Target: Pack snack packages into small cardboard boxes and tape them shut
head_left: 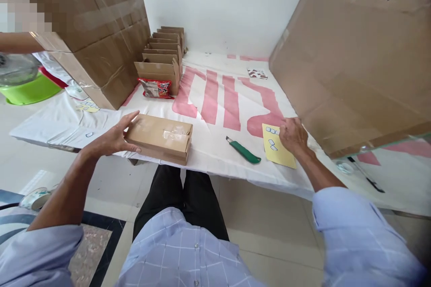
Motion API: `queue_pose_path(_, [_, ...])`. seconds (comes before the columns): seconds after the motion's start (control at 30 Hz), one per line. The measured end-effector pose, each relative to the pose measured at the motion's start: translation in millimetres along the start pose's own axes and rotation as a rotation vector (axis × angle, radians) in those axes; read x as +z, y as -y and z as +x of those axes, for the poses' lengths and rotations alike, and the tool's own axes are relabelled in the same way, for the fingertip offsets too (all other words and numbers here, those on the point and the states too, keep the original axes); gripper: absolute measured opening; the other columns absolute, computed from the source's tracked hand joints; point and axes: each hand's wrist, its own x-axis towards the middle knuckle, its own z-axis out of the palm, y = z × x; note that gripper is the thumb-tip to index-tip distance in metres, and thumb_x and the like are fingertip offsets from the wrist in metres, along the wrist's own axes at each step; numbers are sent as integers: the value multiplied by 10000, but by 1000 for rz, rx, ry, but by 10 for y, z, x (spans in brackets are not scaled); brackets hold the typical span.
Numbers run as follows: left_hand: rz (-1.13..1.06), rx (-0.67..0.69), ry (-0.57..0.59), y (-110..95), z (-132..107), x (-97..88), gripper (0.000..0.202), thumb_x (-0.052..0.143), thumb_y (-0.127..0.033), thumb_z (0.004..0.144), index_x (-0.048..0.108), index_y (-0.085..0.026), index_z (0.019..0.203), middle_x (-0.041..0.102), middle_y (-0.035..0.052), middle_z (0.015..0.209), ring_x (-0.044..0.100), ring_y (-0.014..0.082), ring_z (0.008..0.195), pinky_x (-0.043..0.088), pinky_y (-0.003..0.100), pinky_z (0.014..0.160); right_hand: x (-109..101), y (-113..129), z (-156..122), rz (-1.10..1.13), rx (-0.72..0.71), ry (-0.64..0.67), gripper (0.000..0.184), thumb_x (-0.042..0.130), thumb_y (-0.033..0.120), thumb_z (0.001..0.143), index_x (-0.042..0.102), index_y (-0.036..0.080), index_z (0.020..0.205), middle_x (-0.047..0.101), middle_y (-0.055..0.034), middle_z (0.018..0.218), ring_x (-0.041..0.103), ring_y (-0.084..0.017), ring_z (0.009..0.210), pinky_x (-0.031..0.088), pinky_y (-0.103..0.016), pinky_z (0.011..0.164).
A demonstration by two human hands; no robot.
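Observation:
A closed cardboard box (158, 134) lies flat near the table's front edge, with clear tape over its right end. My left hand (117, 136) grips its left end, thumb along the front side and fingers at the back. To the right, my right hand (293, 134) is closed at the upper right edge of a yellow sticker sheet (281, 157). Small blue-outlined white stickers show on the sheet; my fingertips are partly hidden. Between the box and the sheet rests a green utility knife (244, 150), its blade end pointing up and left.
Several open cardboard boxes (158, 69) stand in a row at the back left, a red snack packet (156, 89) before them. Large taped cartons (101, 31) rise at left, where another person's arm (20, 42) shows. A big cardboard panel (353, 67) stands at right.

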Motion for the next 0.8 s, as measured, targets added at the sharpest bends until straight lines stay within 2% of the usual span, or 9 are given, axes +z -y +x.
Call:
queue_pose_path(0.07, [-147,-25,16,115,11,10,1531,906,-845,661,94,-264,1821,226,224,1863,337,487,1675,381,630,1336,-4,503,-96,134,27,9,451,463,530,1041,756,236,1216,691,-236,1300,708,-418,1191,584,-662,1060])
queue_pose_path(0.1, [-215,-30,21,165,28,36,1584,917,-849,638,60,-241,1823,233,241,1858,314,489,1687,370,620,1343,13,812,-177,256,7,63,443,486,531,1037,753,225,1216,714,-216,1280,715,-399,1176,602,-640,1044])
queue_pose_path(0.17, [-333,-45,19,232,74,122,1651,947,-829,594,46,-193,1822,285,258,1835,280,486,1702,326,596,1370,74,1476,-393,518,-42,256,452,565,576,1029,740,248,1285,735,-176,1314,740,-355,1131,643,-580,988])
queue_pose_path(0.23, [-447,-64,11,251,120,238,1672,975,-787,553,81,-160,1819,357,255,1802,318,490,1683,311,576,1383,144,2088,-637,751,-78,450,537,629,631,1019,691,282,1422,705,-157,1452,743,-340,1187,662,-535,960])
queue_pose_path(0.33, [-584,-48,-12,207,140,407,1653,992,-732,532,134,-130,1810,431,242,1758,388,497,1637,328,573,1380,226,2671,-911,920,-130,583,751,744,641,962,552,318,1611,599,-151,1636,708,-359,1316,656,-524,990])
queue_pose_path(0.43, [-574,25,-70,116,65,526,1570,1003,-658,593,148,-162,1813,407,220,1773,365,490,1646,314,590,1381,279,2773,-978,970,-95,584,804,736,616,977,477,327,1680,576,-135,1671,673,-368,1391,632,-530,1062])
queue_pose_path(0.53, [-484,131,-111,-10,-73,615,1483,996,-610,674,123,-268,1824,323,196,1817,314,490,1675,323,653,1358,332,2560,-918,1026,-16,568,656,652,610,1019,573,339,1612,619,-83,1641,635,-346,1445,622,-495,1103])
queue_pose_path(0.67, [-358,327,-170,-246,-185,715,1456,997,-640,711,132,-279,1825,261,215,1842,266,501,1697,293,673,1370,413,2219,-855,1192,194,615,542,642,633,997,699,322,1438,730,-64,1475,711,-311,1259,670,-476,962])
queue_pose_path(0.8, [-306,356,-213,-478,-178,782,1507,971,-758,685,120,-262,1826,266,234,1845,233,519,1711,236,682,1390,465,2081,-853,1298,296,651,450,684,650,955,765,305,1233,801,-60,1239,739,-293,1104,660,-483,920])
